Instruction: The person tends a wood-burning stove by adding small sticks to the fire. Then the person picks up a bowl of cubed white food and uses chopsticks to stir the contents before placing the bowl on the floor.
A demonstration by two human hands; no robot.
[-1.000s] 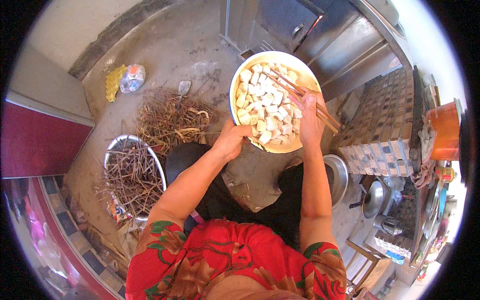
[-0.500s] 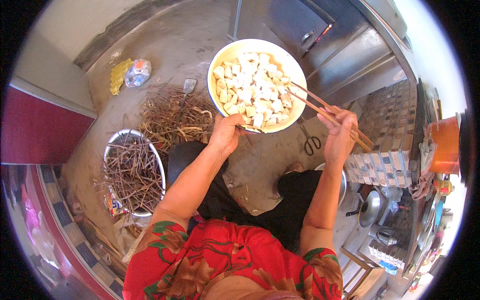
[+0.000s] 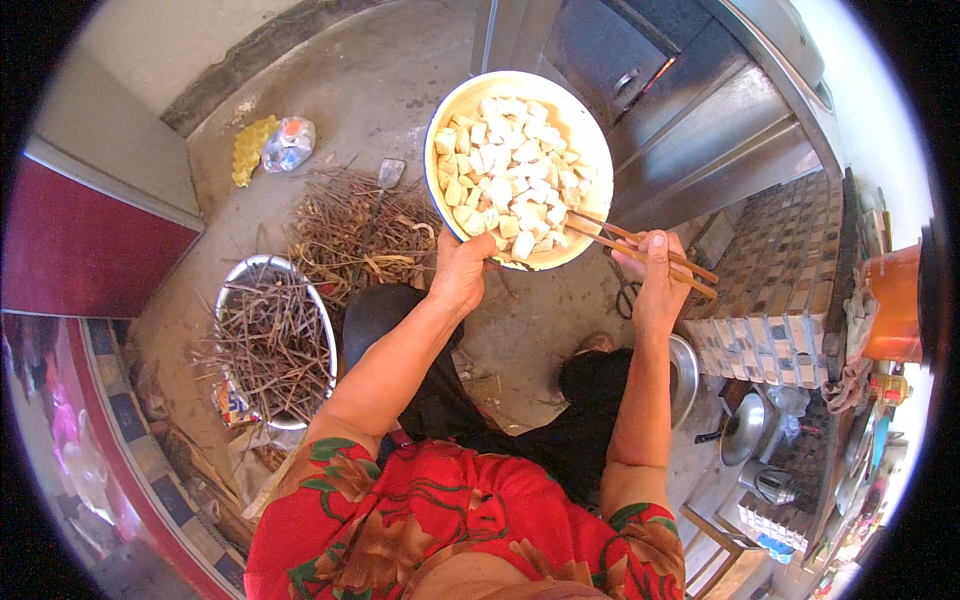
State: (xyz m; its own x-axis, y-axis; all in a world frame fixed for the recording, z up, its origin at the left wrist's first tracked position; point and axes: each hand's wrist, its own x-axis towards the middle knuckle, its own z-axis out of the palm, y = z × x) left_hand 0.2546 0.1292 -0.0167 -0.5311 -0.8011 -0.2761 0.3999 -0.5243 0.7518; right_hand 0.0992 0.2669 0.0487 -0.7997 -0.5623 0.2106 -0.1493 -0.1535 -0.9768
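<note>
My left hand point(image 3: 462, 272) is closed on the near rim of the bowl point(image 3: 590, 150), holding it up over the concrete floor point(image 3: 380, 90). My right hand point(image 3: 660, 285) is closed around a pair of wooden chopsticks point(image 3: 655, 250), whose tips lie against the bowl's right edge, touching the food.

Going down in size from there: I see the floor under everything, then the metal cabinet point(image 3: 680, 130) along the upper right, and the tiled worktop point(image 3: 790, 290) just right of my right hand. On the floor to my left sits a round metal basin point(image 3: 228, 290) full of dry twigs, with a loose heap of more twigs point(image 3: 350, 235) beside it, between basin and bowl. The bowl itself is wide and pale, blue on the outside, filled with white cubes of food point(image 3: 505, 185). Smaller again, a crumpled plastic bag point(image 3: 288, 143) lies far up on the floor, well apart from the bowl.
</note>
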